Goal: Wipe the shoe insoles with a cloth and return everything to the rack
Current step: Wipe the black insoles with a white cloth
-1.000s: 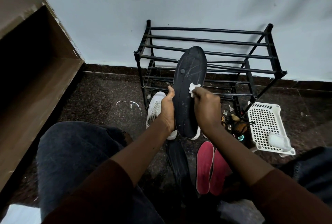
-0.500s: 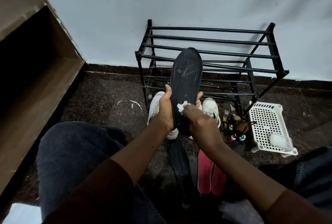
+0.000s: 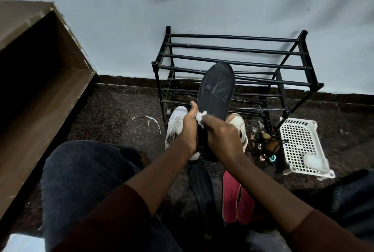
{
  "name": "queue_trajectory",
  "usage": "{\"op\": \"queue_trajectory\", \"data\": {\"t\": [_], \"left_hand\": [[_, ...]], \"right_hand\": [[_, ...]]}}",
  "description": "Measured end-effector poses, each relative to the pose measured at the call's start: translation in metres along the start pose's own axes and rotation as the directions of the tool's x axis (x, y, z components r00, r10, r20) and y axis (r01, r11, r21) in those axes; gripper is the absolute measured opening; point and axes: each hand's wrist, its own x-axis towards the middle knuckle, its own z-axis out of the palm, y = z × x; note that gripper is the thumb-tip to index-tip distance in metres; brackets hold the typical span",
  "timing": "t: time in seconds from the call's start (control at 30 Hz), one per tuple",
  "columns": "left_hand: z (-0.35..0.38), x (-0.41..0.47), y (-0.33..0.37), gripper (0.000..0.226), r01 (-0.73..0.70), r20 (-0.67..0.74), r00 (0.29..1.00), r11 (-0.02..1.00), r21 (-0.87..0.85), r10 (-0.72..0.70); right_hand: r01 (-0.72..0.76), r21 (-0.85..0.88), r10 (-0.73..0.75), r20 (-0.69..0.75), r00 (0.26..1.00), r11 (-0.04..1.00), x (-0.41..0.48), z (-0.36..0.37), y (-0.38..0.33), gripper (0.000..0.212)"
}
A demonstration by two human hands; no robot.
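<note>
The left hand grips the long black insole upright near the black metal rack. The right hand pinches a small white cloth against it.

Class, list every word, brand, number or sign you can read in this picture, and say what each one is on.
No readable text shows anywhere.
Black insole: pale scratch marks only, no letters.
Cloth: plain white.
White shoes: no brand legible.
Red insoles: plain.
Tub in the white basket: too blurred to read any label.
Keys beside the rack: too small to tell.
</note>
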Motion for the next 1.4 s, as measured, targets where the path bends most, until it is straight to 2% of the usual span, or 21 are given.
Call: {"op": "queue_trajectory", "data": {"t": [0.1,0.27,0.47,0.53,0.6,0.73,0.83,0.93,1.0,1.07,1.17,1.3,1.4], "left_hand": [[0.001,-0.002,0.001,0.079,0.018,0.036,0.999,0.997,-0.070,-0.015],[0.005,-0.001,0.003,0.082,0.058,0.045,0.998,0.993,-0.100,-0.054],[0.007,0.004,-0.001,0.075,0.003,-0.050,0.999,0.999,0.032,-0.002],[0.009,0.005,-0.004,0.076,-0.034,-0.031,0.999,0.996,0.083,0.037],[0.011,0.007,-0.004,0.077,0.002,-0.005,1.000,0.999,0.053,-0.002],[0.012,0.008,0.000,0.077,0.003,-0.050,0.999,1.000,-0.008,-0.003],[0.020,0.001,0.002,0.080,0.045,0.022,0.999,0.995,-0.092,-0.043],[0.019,0.001,0.003,0.083,0.078,0.037,0.997,0.979,-0.187,-0.072],[0.022,0.000,0.004,0.078,0.073,-0.007,0.997,0.985,-0.156,-0.075],[0.025,-0.002,0.005,0.069,0.065,-0.051,0.996,0.997,-0.028,-0.067],[0.025,-0.002,0.004,0.067,0.041,-0.037,0.999,0.997,0.065,-0.039],[0.027,0.001,-0.003,0.057,0.061,-0.097,0.994,0.993,0.099,-0.051],[0.032,-0.004,-0.003,0.042,0.088,-0.083,0.993,0.992,0.089,-0.081]], "right_hand": [[0.081,0.055,-0.082,0.018,0.996,0.995,-0.021,0.000,-0.004,0.011],[0.073,0.042,-0.076,0.079,0.994,0.996,-0.020,0.000,0.004,0.013],[-0.092,-0.071,0.094,0.014,0.996,0.993,0.020,-0.007,0.005,0.010],[-0.132,-0.094,0.129,-0.030,0.991,0.987,0.034,-0.010,0.009,0.011],[-0.131,-0.075,0.129,-0.037,0.991,0.988,0.039,-0.011,0.012,0.011],[-0.038,0.005,0.038,-0.024,0.999,0.999,0.024,-0.012,0.004,0.016],[0.063,0.128,-0.062,-0.006,0.998,0.990,-0.002,-0.013,-0.003,0.016],[0.173,0.179,-0.166,-0.053,0.985,0.969,-0.026,-0.013,0.002,0.015],[0.240,0.163,-0.234,-0.056,0.971,0.957,-0.030,-0.013,0.008,0.019],[0.264,0.128,-0.265,-0.009,0.964,0.956,-0.025,-0.015,0.009,0.017],[0.124,0.091,-0.130,0.064,0.989,0.988,-0.002,-0.018,0.003,0.013],[-0.011,0.010,0.011,-0.006,1.000,1.000,0.032,-0.020,0.006,0.015],[-0.111,-0.003,0.111,-0.034,0.993,0.994,0.043,-0.022,0.005,0.029]]}}
